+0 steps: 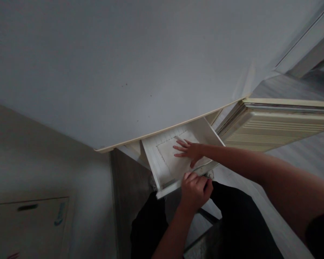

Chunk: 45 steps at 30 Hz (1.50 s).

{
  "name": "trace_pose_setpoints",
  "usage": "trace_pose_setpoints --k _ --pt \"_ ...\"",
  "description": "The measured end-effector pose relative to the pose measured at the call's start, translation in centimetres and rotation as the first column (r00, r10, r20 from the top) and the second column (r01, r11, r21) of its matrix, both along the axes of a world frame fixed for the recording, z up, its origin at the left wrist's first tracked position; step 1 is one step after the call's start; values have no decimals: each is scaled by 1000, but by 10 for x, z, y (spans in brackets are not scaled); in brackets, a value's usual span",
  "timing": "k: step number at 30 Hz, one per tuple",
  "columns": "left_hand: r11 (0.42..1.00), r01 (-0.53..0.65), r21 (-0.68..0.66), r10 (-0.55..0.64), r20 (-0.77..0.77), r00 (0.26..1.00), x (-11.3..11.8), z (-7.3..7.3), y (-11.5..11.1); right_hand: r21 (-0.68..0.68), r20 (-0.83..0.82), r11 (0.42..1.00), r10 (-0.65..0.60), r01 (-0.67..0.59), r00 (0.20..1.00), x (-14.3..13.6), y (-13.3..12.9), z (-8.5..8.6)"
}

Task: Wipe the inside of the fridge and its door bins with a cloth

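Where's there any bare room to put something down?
The broad pale top is bare behind its front edge, apart from a few dark specks. In the open drawer, there is some free floor between its left wall and the right hand. It's crowded at the drawer's front, around the left hand.

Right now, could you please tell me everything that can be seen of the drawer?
The drawer is white, shallow and boxy, perhaps plastic or painted wood. It is pulled out from under the table, slanting in view. A dark dotted line runs along its pale floor. The left hand curls at its front panel, apparently gripping it. The right hand spreads inside; contact with the floor is unclear.
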<state>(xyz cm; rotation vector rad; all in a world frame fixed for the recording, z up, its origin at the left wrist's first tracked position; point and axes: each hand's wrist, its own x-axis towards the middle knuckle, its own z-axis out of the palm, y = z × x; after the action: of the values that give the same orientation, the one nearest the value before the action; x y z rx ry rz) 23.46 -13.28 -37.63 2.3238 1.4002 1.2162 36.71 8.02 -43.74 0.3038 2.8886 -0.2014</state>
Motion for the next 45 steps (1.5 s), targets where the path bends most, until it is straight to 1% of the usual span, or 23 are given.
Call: trace_pose_setpoints --k 2,5,7,9,11,13,14,15,17,18,20,21,24,27,30,32,34,35,37,39,42,44,45 --pt "1000 -5 16 5 5 1000 1 -1 0 24 -22 998 63 -62 998 -29 -6 -4" --pt "999 -16 39 15 14 1000 2 -3 1 80 -32 994 83 -80 996 -76 -19 -6" --pt "998 -25 56 24 6 1000 2 -4 1 119 8 988 95 -95 995 -103 -31 -5" --pt "997 -31 71 31 -9 999 2 -5 1 158 56 982 100 -108 993 -121 -42 -4" --pt "997 -27 77 29 -25 999 2 -5 2 185 85 974 113 -127 990 -127 -51 -3" --pt "997 -22 77 25 -44 999 3 -5 2 182 90 964 181 -195 979 -123 -53 -4" --pt "997 -21 77 25 -53 998 3 -5 3 163 94 952 246 -259 965 -118 -53 -4" --pt "997 -24 76 28 -58 998 3 -5 3 137 94 931 328 -339 940 -112 -52 -5" --pt "997 -33 75 38 -57 998 4 -4 3 85 79 867 485 -491 871 -101 -49 -5" --pt "997 -36 75 40 -53 998 4 -4 3 65 73 835 543 -547 837 -96 -47 -4" --pt "997 -36 70 39 -45 998 4 -3 3 33 77 788 611 -615 788 -86 -44 -1" --pt "997 -33 67 36 -45 998 4 -3 3 17 83 781 622 -625 779 -81 -42 1" --pt "998 -19 65 23 -57 998 3 -4 3 -51 119 781 623 -622 773 -57 -34 7" --pt "998 -4 64 8 -59 998 2 -4 3 -128 181 818 575 -560 798 -13 -20 12" --pt "999 7 47 -4 -54 999 1 -5 3 -186 245 893 446 -410 861 43 -5 14" --pt "999 17 30 -15 -54 998 1 -6 4 -188 228 934 342 -303 911 76 4 13" --pt "1000 28 6 -27 -50 998 1 -6 6 -180 174 955 268 -237 948 96 10 12" --pt "999 32 -7 -33 -44 998 2 -5 7 -180 150 957 254 -227 955 100 13 12" --pt "999 32 -25 -33 -34 999 2 -4 8 -183 140 952 271 -244 952 96 15 13" --pt "999 -1 -34 -1 -41 999 3 -1 9 -180 181 942 316 -285 931 78 13 15" --pt "989 -124 -74 113 -138 984 3 1 10 -163 244 937 341 -308 908 36 6 15" --pt "974 -201 -104 171 -245 954 2 0 10 -129 219 947 317 -295 923 5 0 12" --pt "968 -219 -119 177 -293 940 1 0 10 -96 181 958 283 -269 942 -11 -2 9"
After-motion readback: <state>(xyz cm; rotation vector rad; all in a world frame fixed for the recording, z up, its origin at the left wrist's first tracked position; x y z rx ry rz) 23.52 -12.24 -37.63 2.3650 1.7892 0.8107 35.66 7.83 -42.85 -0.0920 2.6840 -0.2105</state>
